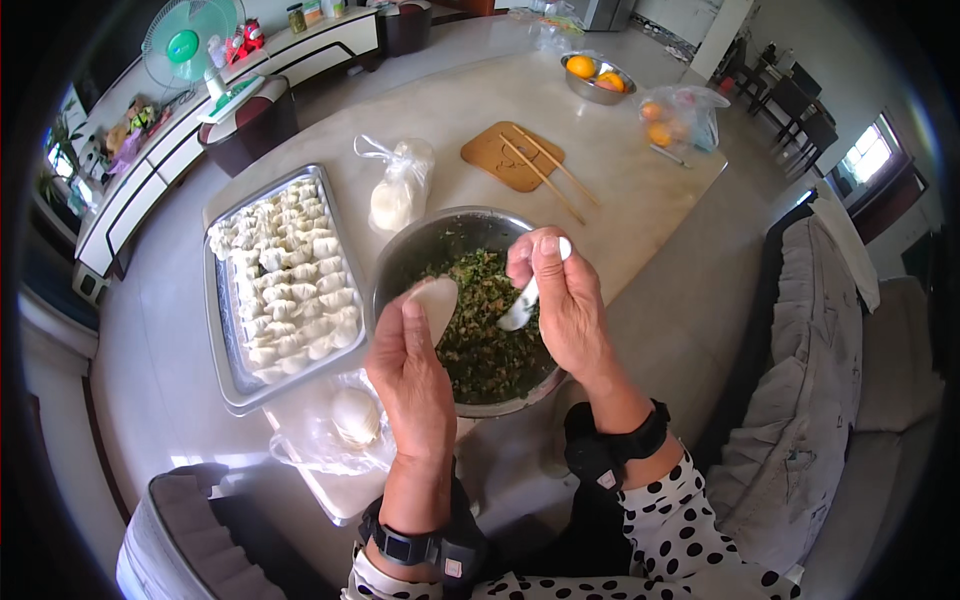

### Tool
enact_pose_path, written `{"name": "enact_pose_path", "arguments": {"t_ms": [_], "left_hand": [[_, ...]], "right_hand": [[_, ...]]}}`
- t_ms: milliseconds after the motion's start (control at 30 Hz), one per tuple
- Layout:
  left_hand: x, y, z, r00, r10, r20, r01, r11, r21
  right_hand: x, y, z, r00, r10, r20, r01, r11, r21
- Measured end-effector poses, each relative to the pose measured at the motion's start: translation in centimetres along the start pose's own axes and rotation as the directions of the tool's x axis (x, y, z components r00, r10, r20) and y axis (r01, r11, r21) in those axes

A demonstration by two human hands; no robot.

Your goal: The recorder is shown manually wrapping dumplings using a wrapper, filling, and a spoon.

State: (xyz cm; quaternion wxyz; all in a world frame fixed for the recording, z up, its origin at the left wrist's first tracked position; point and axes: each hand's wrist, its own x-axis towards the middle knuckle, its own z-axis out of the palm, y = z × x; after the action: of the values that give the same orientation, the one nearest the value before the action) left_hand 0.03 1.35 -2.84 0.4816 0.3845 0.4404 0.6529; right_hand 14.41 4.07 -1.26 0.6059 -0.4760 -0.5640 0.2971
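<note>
My left hand (414, 360) pinches a round dough wrapper (438, 304) over the left part of a steel bowl (390, 262). In my right hand (564, 307) is a white spoon (519, 309), its tip pointing down at the chopped green and brown filling (484, 345) in the bowl. The wrapper bears no filling that I can see. Left of the bowl, a metal tray (225, 375) holds rows of folded dumplings (300, 292). A stack of wrappers (355, 417) lies in an opened plastic bag near the table's front edge. Behind the bowl stands a tied bag of wrappers (393, 199).
Chopsticks (551, 180) rest across a wooden board (495, 154) beyond the bowl. Farther back are a steel bowl of oranges (600, 91) and a plastic bag with fruit (686, 120). A fan (184, 46) stands on a stool at the left; a sofa (787, 375) is on the right.
</note>
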Motion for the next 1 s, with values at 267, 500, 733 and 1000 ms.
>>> {"name": "enact_pose_path", "arguments": {"t_ms": [267,500,733,1000], "left_hand": [[1.5,-0.2,-1.1,0.967,-0.255,-0.004,0.237,0.906,-0.351],[1.5,0.1,-0.7,0.947,-0.307,0.095,0.317,0.838,-0.445],[1.4,0.2,-0.4,0.939,-0.323,0.116,0.34,0.833,-0.435],[1.3,0.3,-0.3,0.932,-0.337,0.136,0.362,0.829,-0.427]], "right_hand": [[-0.8,-0.3,-4.7,0.923,0.094,0.374,0.048,0.935,-0.351],[-1.0,0.2,-7.0,0.876,0.244,0.416,-0.072,0.919,-0.387],[-0.7,-0.2,-6.9,0.81,0.254,0.529,-0.041,0.923,-0.382],[-1.0,0.1,-6.4,0.801,0.298,0.519,-0.094,0.919,-0.382]]}}
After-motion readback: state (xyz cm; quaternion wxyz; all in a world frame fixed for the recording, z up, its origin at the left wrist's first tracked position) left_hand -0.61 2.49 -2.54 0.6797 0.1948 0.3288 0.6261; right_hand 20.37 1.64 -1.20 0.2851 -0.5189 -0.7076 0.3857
